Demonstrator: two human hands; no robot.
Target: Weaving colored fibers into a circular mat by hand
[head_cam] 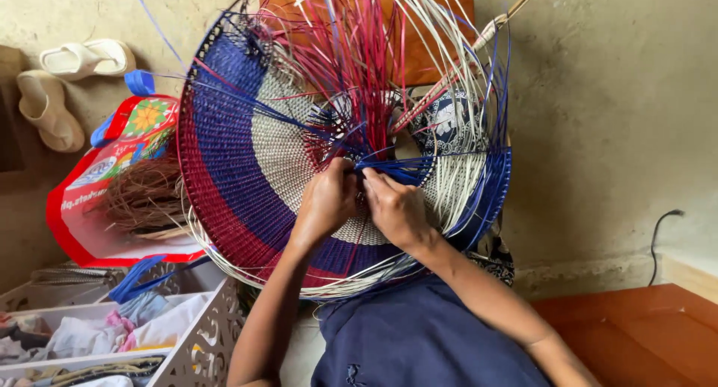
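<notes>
Two pale sandals (63,80) lie by the wall at far left, and below them one red-edged printed bag (112,177) leans against the floor. One round woven basket (299,163), banded blue, maroon and cream, stands tilted on the person's lap, its loose strands pointing up. The left hand (327,200) and right hand (396,207), touching, pinch blue strands (393,169) at its middle.

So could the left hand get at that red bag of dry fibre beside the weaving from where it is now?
Probably yes: the left hand is on the woven disc, and the red bag lies on the same side, though the disc's rim overhangs it.
</notes>
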